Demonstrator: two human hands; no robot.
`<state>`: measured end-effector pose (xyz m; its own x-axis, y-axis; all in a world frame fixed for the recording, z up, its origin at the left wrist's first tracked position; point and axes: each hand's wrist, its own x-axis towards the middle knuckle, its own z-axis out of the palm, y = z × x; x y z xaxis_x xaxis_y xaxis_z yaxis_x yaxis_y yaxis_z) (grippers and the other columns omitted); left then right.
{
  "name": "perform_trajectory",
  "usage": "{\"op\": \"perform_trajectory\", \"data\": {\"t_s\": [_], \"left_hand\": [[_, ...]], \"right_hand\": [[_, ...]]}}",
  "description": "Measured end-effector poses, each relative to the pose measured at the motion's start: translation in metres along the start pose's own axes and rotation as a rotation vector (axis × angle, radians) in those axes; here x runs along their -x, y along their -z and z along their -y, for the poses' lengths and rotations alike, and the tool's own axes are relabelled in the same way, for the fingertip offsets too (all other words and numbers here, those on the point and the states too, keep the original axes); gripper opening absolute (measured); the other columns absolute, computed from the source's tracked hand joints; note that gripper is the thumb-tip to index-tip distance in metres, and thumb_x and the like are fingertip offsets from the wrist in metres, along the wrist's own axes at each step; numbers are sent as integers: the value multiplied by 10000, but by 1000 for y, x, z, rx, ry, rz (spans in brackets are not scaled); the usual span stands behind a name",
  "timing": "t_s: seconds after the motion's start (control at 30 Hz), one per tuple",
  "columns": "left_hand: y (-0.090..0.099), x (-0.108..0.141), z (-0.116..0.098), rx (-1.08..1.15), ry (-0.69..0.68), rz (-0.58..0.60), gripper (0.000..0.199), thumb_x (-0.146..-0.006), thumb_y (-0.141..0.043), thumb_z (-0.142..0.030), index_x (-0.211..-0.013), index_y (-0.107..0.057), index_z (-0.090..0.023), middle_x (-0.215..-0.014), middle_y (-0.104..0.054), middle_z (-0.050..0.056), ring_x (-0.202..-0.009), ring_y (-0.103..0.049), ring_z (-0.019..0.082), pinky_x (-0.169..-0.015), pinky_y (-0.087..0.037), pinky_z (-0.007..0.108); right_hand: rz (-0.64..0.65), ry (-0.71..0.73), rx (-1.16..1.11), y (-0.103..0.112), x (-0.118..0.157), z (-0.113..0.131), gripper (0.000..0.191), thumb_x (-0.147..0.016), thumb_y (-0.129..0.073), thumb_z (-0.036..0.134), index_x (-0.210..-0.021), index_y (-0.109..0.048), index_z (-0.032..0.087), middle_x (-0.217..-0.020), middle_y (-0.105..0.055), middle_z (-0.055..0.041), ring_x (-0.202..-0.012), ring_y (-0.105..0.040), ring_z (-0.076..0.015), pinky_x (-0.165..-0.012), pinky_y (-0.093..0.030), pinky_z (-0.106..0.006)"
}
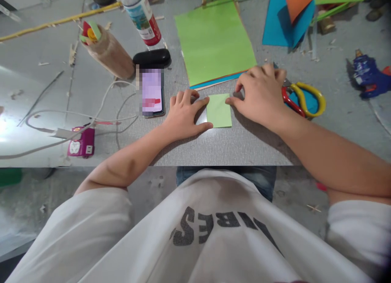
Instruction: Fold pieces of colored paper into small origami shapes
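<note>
A small light-green paper square (219, 112) lies flat on the grey table, near its front edge. My left hand (183, 115) rests at its left side, open, with thumb and index fingertip spread apart on the left corners. From the right, my right hand (259, 93) touches the upper right corner with the thumb. Its other fingers are loosely bent and apart from the thumb. Just above lies a stack of coloured sheets (215, 42), bright green on top with blue and orange edges below. Scissors (305, 99) with red and yellow handles lie beside my right hand, blades mostly hidden.
Left of my left hand are a phone (152, 91), a black case (152, 58), a bottle (143, 20) and a brown holder (110, 51). A white cable (64, 112) loops by a purple object (82, 142). A blue glue gun (371, 75) lies far right.
</note>
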<state>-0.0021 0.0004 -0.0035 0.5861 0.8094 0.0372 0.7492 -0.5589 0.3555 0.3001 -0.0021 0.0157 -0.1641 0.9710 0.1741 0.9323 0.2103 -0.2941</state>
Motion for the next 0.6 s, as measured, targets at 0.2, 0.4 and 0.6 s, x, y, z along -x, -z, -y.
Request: {"op": "perform_trajectory", "data": {"t_s": [0.2, 0.4, 0.6], "left_hand": [[2, 2, -7, -14, -17, -2, 870, -1038, -913, -655, -1772, -739, -222, -1693, -701, 253, -1510, -648, 530, -1277, -516, 722], [0, 4, -7, -33, -70, -65, 539, -1155, -728, -534, -1572, -846, -215, -1501, -818, 194, -1385, -745, 444, -1169, -553, 626], [-7, 7, -5, -99, -122, -92, 963, -1076, -764, -962, -1671, -785, -204, -1505, -845, 224, -1351, -771, 463, -1129, -577, 603]], "right_hand": [[57, -61, 46, 12, -6, 2, 241, -1246, -695, 420, -1227, -808, 209, -1592, -763, -252, -1622, -511, -542, -1302, -362, -781], [270, 107, -24, 9, 5, -7, 297, -1092, -825, 558, -1101, -784, 264, -1295, -826, -153, -1435, -640, -514, -1172, -400, -686], [238, 93, -72, 4, 7, 3, 421, -1138, -786, 658, -1006, -744, 261, -1210, -844, -159, -1395, -671, -497, -1160, -418, -672]]}}
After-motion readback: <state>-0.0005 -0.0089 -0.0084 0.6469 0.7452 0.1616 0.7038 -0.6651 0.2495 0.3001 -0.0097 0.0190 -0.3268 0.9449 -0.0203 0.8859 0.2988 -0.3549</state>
